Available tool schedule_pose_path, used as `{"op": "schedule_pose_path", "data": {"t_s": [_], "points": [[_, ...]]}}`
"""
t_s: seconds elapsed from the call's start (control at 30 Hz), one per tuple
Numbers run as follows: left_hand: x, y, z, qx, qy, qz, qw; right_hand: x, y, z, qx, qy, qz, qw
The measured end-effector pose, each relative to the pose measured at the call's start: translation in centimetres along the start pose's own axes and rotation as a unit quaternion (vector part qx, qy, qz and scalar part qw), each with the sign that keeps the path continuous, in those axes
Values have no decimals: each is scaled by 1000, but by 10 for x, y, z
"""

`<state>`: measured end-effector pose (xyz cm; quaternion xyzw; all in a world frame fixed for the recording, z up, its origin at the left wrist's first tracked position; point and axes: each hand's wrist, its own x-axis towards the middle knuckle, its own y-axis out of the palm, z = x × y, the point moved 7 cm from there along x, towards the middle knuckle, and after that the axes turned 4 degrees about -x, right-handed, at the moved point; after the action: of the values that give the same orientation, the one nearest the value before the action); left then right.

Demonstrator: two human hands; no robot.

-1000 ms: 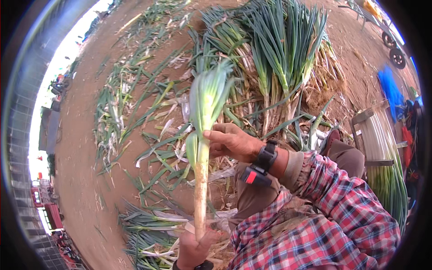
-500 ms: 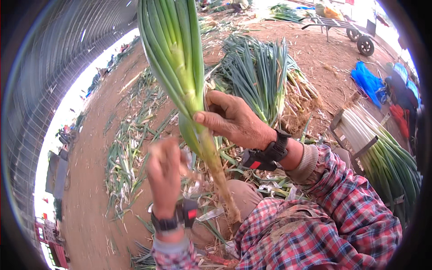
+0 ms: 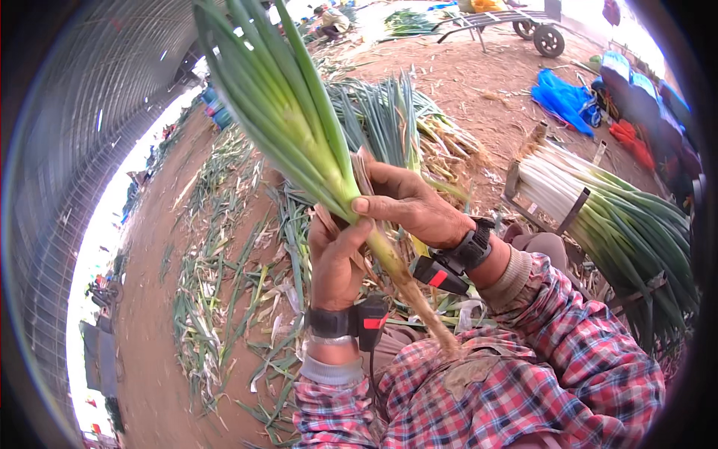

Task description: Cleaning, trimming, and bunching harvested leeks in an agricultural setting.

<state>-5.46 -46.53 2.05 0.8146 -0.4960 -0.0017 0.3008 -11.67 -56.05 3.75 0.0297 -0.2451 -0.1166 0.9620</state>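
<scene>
A large green onion [image 3: 325, 168] slants across the middle, its wide green leaves up and away at the top left, its brownish root end down against my plaid shirt. Closed around the stalk where the leaves begin, my right hand [image 3: 419, 208] presses its thumb on the near side. My left hand [image 3: 336, 258] meets the stalk just below, its fingers and thumb pinching at dry brown outer leaves [image 3: 363, 176] that hang beside the stem. Part of the left fingers is hidden behind the onion.
A heap of untrimmed green onions [image 3: 385, 123] lies ahead. At right, a metal frame [image 3: 574, 211] holds cleaned white-stemmed onions [image 3: 553, 183]. Leaf scraps [image 3: 217, 307] litter the dirt floor. Farther off are a blue net bag [image 3: 565, 101], a red cloth [image 3: 632, 142] and a wheeled cart [image 3: 497, 21].
My left hand has come up and right from beside the onion onto its stalk. The onion now leans more to the left, its root end shifted right against my shirt. The view has turned right.
</scene>
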Motion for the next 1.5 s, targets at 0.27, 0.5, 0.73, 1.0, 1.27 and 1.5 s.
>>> {"op": "schedule_pose_path", "data": {"t_s": [0.27, 0.5, 0.73, 1.0, 1.27, 1.5], "points": [[-10, 3, 30, 48, -28, -80, 995, -24, -10, -22, 116, 25, -87, 989], [-14, 12, 31, 354, 42, -94, 929, -39, -22, -42, 80, 29, -215, 973], [-64, 7, 45, 284, -20, -129, 950, -40, -24, -57, 117, 23, -178, 977], [-189, -40, 83, 327, -426, 137, 832, -40, -34, -66, 116, 53, -132, 983], [-21, -16, -27, 426, 112, -42, 897, -68, -3, -60, 35, 96, -89, 991], [-10, -20, -3, 105, 77, -173, 976, -113, 1, -65, -26, 119, -103, 987]]}}
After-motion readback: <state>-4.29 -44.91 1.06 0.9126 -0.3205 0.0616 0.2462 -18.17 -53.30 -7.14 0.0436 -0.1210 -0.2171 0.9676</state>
